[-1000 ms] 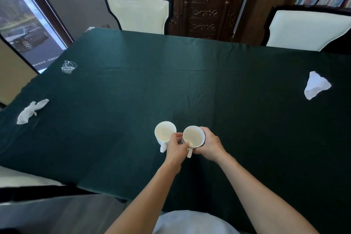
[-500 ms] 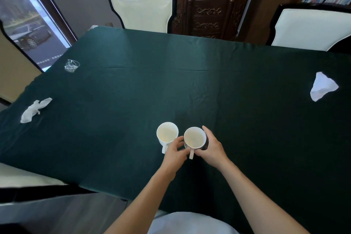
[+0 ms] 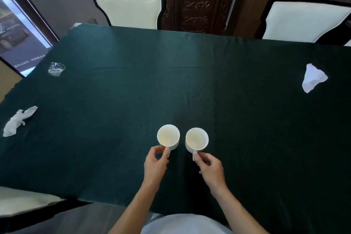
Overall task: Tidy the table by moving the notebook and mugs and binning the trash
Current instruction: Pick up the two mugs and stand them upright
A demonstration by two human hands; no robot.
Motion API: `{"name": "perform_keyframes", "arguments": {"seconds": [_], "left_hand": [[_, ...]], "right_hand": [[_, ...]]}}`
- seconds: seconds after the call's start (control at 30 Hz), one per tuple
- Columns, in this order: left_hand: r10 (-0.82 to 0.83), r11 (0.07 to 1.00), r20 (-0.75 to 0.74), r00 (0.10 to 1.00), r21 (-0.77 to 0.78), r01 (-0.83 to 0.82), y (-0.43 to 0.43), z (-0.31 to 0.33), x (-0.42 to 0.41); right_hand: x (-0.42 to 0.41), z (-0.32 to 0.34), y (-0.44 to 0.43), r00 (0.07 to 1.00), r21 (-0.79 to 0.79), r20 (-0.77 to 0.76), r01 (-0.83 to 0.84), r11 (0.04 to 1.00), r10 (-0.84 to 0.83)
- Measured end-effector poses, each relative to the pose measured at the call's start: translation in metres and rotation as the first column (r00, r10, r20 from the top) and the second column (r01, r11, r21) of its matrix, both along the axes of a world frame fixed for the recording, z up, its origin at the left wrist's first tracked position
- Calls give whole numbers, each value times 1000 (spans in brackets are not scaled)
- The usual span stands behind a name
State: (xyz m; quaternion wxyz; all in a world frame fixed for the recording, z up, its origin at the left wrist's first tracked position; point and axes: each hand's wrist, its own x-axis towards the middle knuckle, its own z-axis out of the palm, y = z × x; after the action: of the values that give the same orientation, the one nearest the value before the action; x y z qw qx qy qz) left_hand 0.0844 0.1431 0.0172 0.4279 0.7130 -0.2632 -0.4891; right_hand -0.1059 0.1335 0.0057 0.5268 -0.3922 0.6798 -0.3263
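Note:
Two empty white mugs stand side by side on the dark green tablecloth [image 3: 190, 85], near the front edge: the left mug [image 3: 168, 137] and the right mug [image 3: 197, 139]. My left hand [image 3: 155, 164] pinches the left mug's handle, which its fingers hide. The fingertips of my right hand [image 3: 209, 167] close on the right mug's handle, which points toward me. A crumpled white tissue [image 3: 19, 120] lies at the far left, a crushed clear plastic cup [image 3: 56, 69] at the back left, and a crumpled white paper [image 3: 313, 80] at the right. No notebook is in view.
Two cream-backed chairs stand at the far side, one at the left [image 3: 129, 5] and one at the right [image 3: 305, 21]. A carved wooden cabinet [image 3: 197, 0] is between them. Another chair seat [image 3: 22, 201] sits at the near left.
Both hands were gathered around the right mug. They have drawn back toward me and apart, one to each mug's handle. The mugs stay side by side.

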Motion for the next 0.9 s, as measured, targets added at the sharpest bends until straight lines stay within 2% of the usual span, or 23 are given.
{"name": "perform_keyframes", "arguments": {"seconds": [0.2, 0.4, 0.63, 0.73, 0.9], "left_hand": [[-4, 996, -113, 994, 92, 15, -6, -14, -5], [-52, 997, -183, 982, 53, 62, -8, -23, -3], [-134, 991, -52, 990, 15, 135, -21, -4, 20], [-135, 991, -30, 990, 17, 135, -20, 16, 35], [-51, 994, 43, 998, -92, 54, 2, 55, 63]], "right_hand": [[30, 2, 3, 997, 36, 5, 70, 997, -71], [47, -3, 0, 962, 72, 45, 265, 962, -269], [61, 12, -10, 922, 30, 20, 387, 922, -387], [68, 26, -10, 931, -2, -8, 366, 931, -366], [92, 61, 1, 953, -76, 81, 298, 951, -292]]}}
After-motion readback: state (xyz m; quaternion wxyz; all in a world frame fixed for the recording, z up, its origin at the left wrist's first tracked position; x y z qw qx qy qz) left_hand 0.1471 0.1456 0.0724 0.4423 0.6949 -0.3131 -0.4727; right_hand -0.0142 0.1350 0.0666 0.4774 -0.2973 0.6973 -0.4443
